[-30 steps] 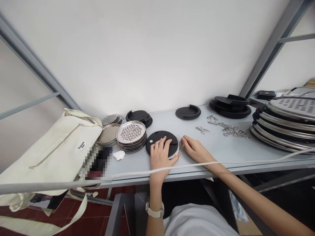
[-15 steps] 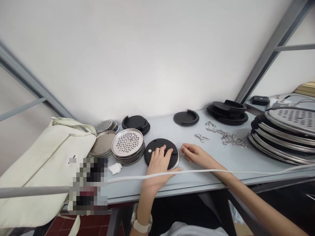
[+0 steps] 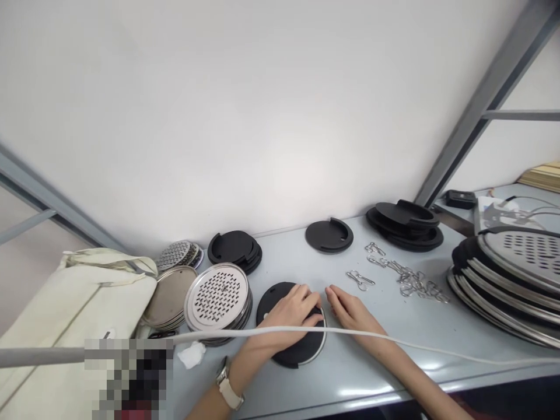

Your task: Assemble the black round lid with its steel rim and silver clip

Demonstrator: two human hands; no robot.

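Observation:
A black round disc with a silver rim along its right side lies flat on the grey table. My left hand rests over it, fingers bent and closed at the disc's upper right edge. Just right of the rim, my right hand has thumb and fingertips pressed together; anything between them is hidden. Several metal clips lie in a loose pile beyond my right hand, with a pair of clips nearer.
Perforated metal discs and plain metal discs are stacked at left, beside a cream bag. Black discs lie along the wall. Larger plates are piled at right. A pale cable crosses before my arms.
My left hand has shifted from lying over the disc to its right edge, fingers now bent. The metal clip seen earlier at my right fingertips no longer shows. The view has tilted up.

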